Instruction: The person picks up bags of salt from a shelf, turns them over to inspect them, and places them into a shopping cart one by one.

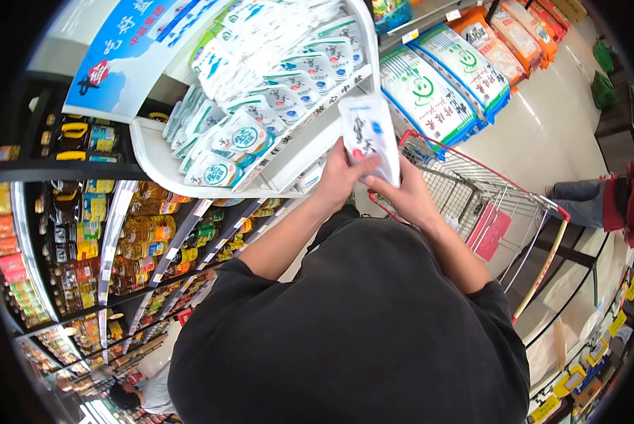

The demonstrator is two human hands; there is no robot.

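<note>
Your black top (359, 332) fills six o'clock; left hand (340, 177) and right hand (405, 198) clasp the white packet (368, 131) at twelve; support its lower edge.

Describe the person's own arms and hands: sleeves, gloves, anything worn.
A loose black top with short sleeves covers the upper arms; the forearms are uncovered. The left hand and right hand wear no gloves, and no watch, ring or bracelet shows.

Print on the white packet (368, 131) is too blurred to read.
</note>
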